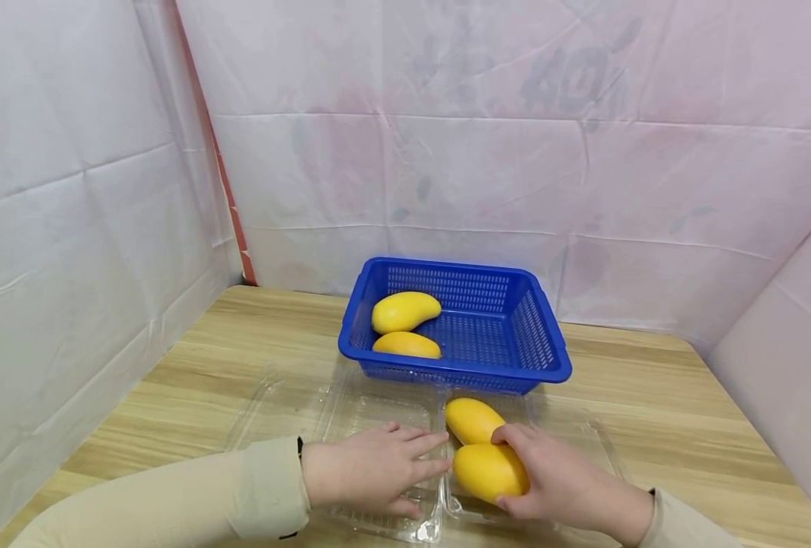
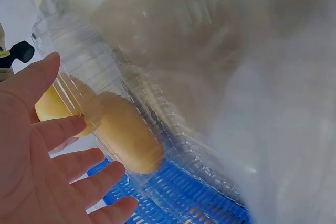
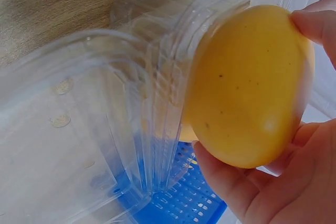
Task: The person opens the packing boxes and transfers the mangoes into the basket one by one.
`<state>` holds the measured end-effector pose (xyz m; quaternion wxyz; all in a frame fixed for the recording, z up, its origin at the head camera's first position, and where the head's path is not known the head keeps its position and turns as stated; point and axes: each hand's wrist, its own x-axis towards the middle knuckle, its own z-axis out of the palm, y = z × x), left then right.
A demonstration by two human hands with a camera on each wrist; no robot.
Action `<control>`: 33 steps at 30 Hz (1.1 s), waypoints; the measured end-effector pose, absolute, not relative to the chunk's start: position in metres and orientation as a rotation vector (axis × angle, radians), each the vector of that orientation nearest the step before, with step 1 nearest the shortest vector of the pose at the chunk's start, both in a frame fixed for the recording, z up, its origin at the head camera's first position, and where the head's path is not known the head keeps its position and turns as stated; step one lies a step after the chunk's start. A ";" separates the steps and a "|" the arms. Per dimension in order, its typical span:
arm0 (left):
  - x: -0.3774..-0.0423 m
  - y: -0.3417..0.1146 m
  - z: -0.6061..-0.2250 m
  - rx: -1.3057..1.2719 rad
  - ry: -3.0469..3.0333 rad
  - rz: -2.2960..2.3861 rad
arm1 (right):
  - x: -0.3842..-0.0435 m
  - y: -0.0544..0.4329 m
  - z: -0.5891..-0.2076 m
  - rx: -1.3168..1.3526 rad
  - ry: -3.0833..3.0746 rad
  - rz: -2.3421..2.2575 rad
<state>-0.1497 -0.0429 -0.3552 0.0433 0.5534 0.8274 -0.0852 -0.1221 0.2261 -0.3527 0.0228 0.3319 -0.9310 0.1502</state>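
A yellow mango (image 1: 490, 473) is gripped by my right hand (image 1: 561, 481) over the right-hand clear plastic container. Behind it, a second mango (image 1: 474, 420) lies inside that container. In the right wrist view the thumb and fingers curl about the held mango (image 3: 252, 85). My left hand (image 1: 381, 468) is spread with straight fingers above the left clear plastic container (image 1: 378, 411), its fingertips close to the rim between the two containers. The left wrist view shows the left palm (image 2: 39, 161) with nothing in it, beside the clear plastic and mangoes (image 2: 128, 132).
A blue perforated basket (image 1: 538, 377) stands behind the containers. In its left side lie two mangoes, one at the back (image 1: 405, 312) and one at the front (image 1: 407, 345). Pale printed sheets (image 1: 474, 175) hang around the wooden table (image 1: 659, 388).
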 end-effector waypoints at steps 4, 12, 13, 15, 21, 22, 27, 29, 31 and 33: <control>-0.149 -0.043 -0.355 1.698 2.532 -0.268 | -0.122 0.225 -0.352 0.992 -2.877 0.448; -0.149 -0.044 -0.354 1.703 2.538 -0.302 | -0.124 0.222 -0.349 0.949 -2.914 0.449; -0.149 -0.044 -0.354 1.706 2.539 -0.304 | -0.124 0.222 -0.349 0.949 -2.914 0.450; -0.149 -0.044 -0.353 1.712 2.541 -0.308 | -0.124 0.222 -0.349 0.948 -2.910 0.450; -0.148 -0.044 -0.353 1.716 2.544 -0.320 | -0.124 0.221 -0.349 0.950 -2.864 0.470; -0.148 -0.043 -0.353 1.715 2.544 -0.322 | -0.125 0.221 -0.349 0.944 -2.863 0.479; -0.148 -0.043 -0.353 1.705 2.547 -0.330 | -0.125 0.221 -0.348 0.906 -2.866 0.508; -0.148 -0.042 -0.353 1.700 2.546 -0.332 | -0.125 0.221 -0.347 0.900 -2.857 0.506; -0.148 -0.042 -0.353 1.693 2.543 -0.331 | -0.126 0.221 -0.347 0.902 -2.846 0.501; -0.147 -0.042 -0.352 1.687 2.540 -0.329 | -0.126 0.221 -0.347 0.901 -2.841 0.493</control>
